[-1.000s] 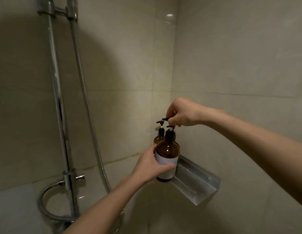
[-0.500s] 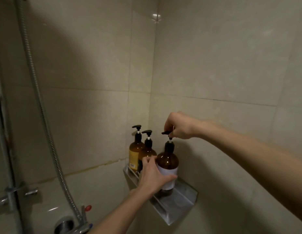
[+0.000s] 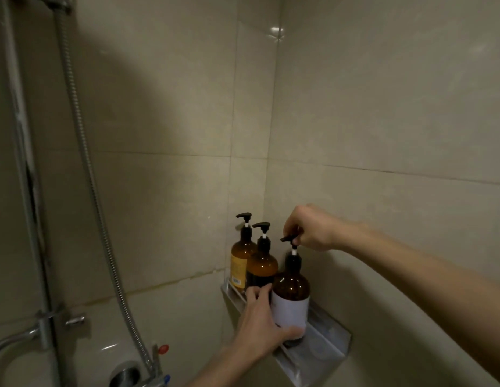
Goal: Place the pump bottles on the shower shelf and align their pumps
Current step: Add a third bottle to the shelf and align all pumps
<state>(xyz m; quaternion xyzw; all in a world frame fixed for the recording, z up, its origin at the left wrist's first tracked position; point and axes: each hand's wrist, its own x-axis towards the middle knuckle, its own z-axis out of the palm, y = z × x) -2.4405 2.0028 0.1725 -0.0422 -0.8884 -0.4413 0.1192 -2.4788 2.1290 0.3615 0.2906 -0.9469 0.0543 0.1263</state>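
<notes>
Three amber pump bottles stand in a row on the metal corner shelf (image 3: pixel 331 349). The yellow-label bottle (image 3: pixel 240 261) is farthest back in the corner, with a dark-label bottle (image 3: pixel 262 268) next to it; both pumps point left. The nearest, white-label bottle (image 3: pixel 292 297) rests on the shelf. My left hand (image 3: pixel 261 321) wraps its lower body from the left. My right hand (image 3: pixel 309 229) pinches its black pump head (image 3: pixel 289 238), whose spout also points left.
A chrome shower riser (image 3: pixel 25 174) and a flexible hose (image 3: pixel 84 152) run down the left wall to the tap fittings (image 3: pixel 156 358) at the bottom. Tiled walls meet in the corner behind the bottles. The shelf's right end is bare metal.
The white-label bottle has come down from mid-air onto the shelf beside the other two. Both hands stayed on it, and the camera view has shifted right and back.
</notes>
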